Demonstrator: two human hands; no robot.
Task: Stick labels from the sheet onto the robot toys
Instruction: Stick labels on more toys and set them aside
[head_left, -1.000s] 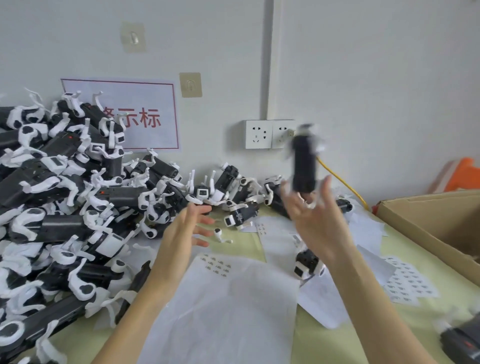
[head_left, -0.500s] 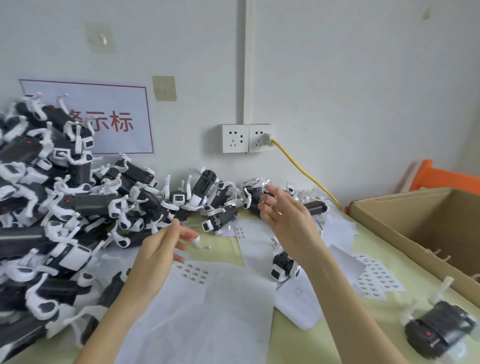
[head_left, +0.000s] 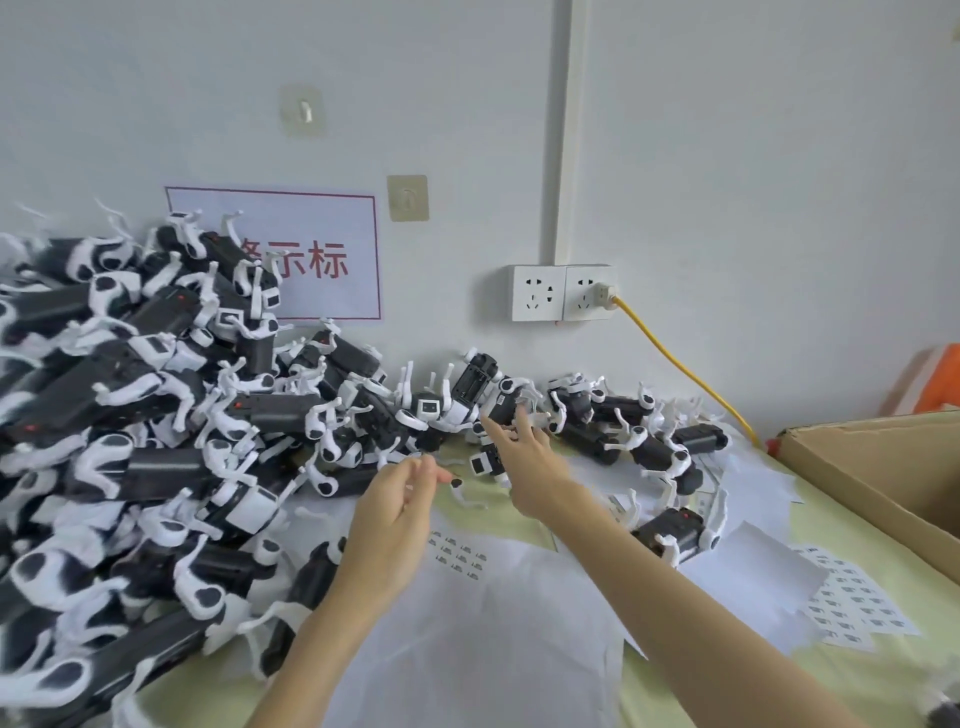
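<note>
Left hand (head_left: 392, 512) loosely curled, empty; right hand (head_left: 524, 462) open, reaching robot toys (head_left: 498, 400); sign (head_left: 291, 260) reads "示标".

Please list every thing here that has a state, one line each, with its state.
left hand: raised over the paper, fingers loosely curled, holding nothing clear.
right hand: fingers reaching a robot toy in the pile.
label sheet: flat, few labels left.
right socket: yellow cable plugged in.
left socket: unused.
cardboard box: open.

Left of the wall socket (head_left: 563, 292), the toy robot pile (head_left: 130, 415) runs off-frame and covers the sign's (head_left: 291, 254) first character; label sheet (head_left: 460, 553) print is unreadably small.
</note>
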